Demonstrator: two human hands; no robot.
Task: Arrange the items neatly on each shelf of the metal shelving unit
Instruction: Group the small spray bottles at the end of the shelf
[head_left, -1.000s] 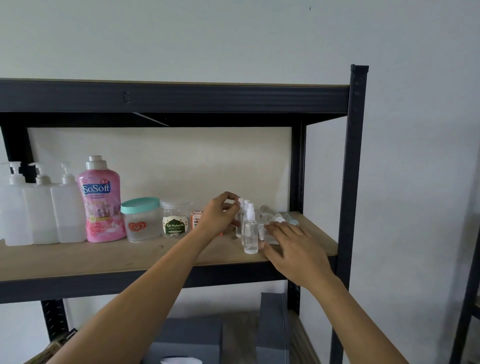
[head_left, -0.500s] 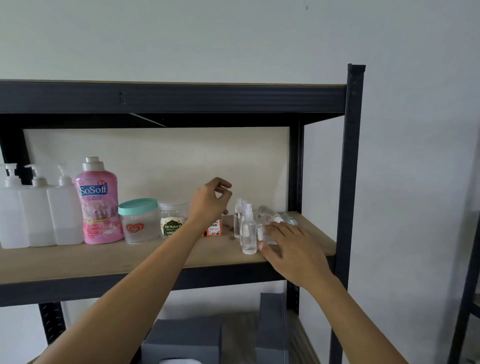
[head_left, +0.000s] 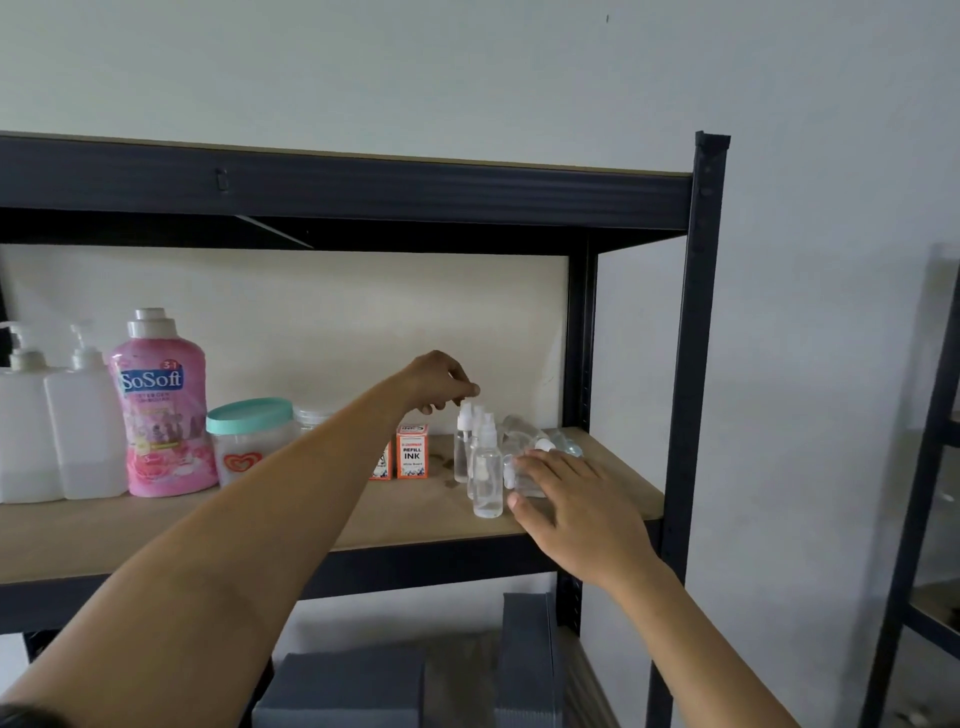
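The left hand (head_left: 440, 382) hovered with curled fingers, holding nothing, just above the spray bottles (head_left: 480, 460), while at four o'clock the right hand (head_left: 574, 506) pressed flat, straight-fingered, against toppled bottles (head_left: 524, 434).

Frame (head_left: 693, 332): dark metal, matt painted finish. Shelf (head_left: 218, 525): pale wood board, smooth, matt. Spray bottles (head_left: 487, 480): clear glossy plastic. Pink bottle (head_left: 163, 410): glossy plastic. Ink box (head_left: 412, 451): printed card. Pump bottles (head_left: 83, 431): translucent, matt plastic.
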